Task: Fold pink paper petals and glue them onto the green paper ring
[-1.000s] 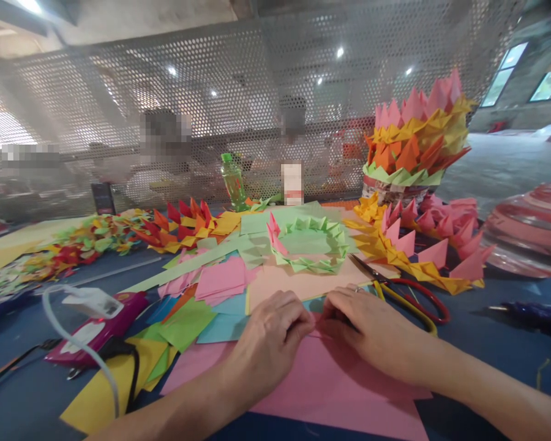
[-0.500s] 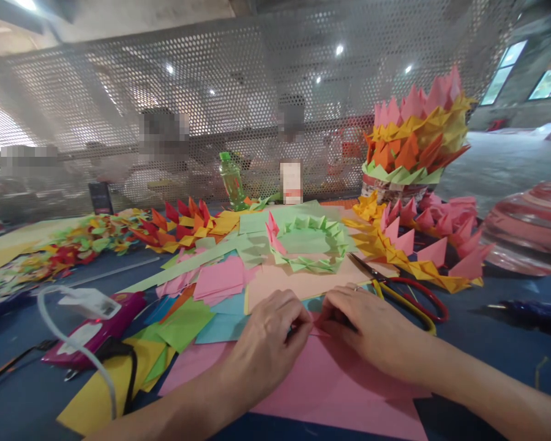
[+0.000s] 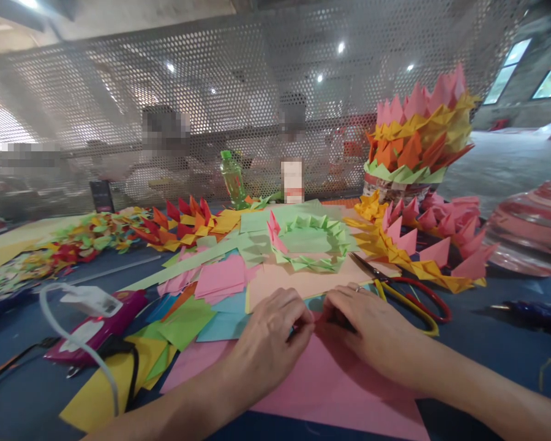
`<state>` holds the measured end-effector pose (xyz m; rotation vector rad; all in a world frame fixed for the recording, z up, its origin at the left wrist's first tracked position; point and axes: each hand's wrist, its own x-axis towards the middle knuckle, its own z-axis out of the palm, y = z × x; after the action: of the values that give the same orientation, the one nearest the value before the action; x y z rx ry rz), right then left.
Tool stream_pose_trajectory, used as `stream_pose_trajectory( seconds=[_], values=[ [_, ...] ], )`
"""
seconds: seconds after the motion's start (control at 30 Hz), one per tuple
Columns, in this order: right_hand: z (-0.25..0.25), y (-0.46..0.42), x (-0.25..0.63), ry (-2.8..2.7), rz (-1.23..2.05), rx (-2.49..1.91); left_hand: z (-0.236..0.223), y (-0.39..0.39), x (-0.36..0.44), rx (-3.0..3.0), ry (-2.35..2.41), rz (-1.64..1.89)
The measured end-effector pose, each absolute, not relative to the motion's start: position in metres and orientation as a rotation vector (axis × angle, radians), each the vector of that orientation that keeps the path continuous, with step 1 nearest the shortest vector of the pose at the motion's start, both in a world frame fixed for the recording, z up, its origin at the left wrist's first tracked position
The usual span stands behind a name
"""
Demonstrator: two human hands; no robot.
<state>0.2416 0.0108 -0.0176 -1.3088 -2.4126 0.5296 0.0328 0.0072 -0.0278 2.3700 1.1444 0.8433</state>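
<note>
My left hand [image 3: 275,334] and my right hand [image 3: 367,331] meet just above a large pink paper sheet [image 3: 349,398]. Their fingers pinch a small piece of pink paper [image 3: 318,316], mostly hidden by the fingertips. Just beyond them lies a ring of folded light-green paper points [image 3: 335,260], with a pink folded point [image 3: 275,236] on its left side. Scissors [image 3: 395,288] with red and yellow handles rest beside my right hand. Small pink paper pieces [image 3: 220,275] are stacked past my left hand, near green [image 3: 186,321] and blue paper [image 3: 220,326].
A purple power strip [image 3: 105,324] with a white plug and cable is at left. Yellow and pink folded strips [image 3: 413,260] lie at right, before a tiered paper piece [image 3: 413,141]. A green-capped bottle [image 3: 232,180] stands at the back. A blue pointed tool [image 3: 532,312] lies far right.
The view shifts very slightly. Both hands stay together in nearly the same place, and less of the pink paper piece shows between the fingers.
</note>
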Motion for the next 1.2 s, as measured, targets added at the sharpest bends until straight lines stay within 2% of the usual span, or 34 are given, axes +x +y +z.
stream_pose_trajectory(
  seconds=[0.43, 0.97, 1.2],
  values=[
    [-0.014, 0.012, 0.241, -2.43, 0.548, -1.341, -0.024, 0.006, 0.03, 2.182, 1.216, 0.868],
    [-0.01, 0.019, 0.246, -2.319, 0.705, -1.263, -0.023, 0.004, 0.024, 2.219, 1.12, 0.823],
    [-0.019, 0.02, 0.23, -2.247, 0.628, -1.273, -0.022, 0.002, 0.024, 2.244, 1.08, 0.817]
  ],
)
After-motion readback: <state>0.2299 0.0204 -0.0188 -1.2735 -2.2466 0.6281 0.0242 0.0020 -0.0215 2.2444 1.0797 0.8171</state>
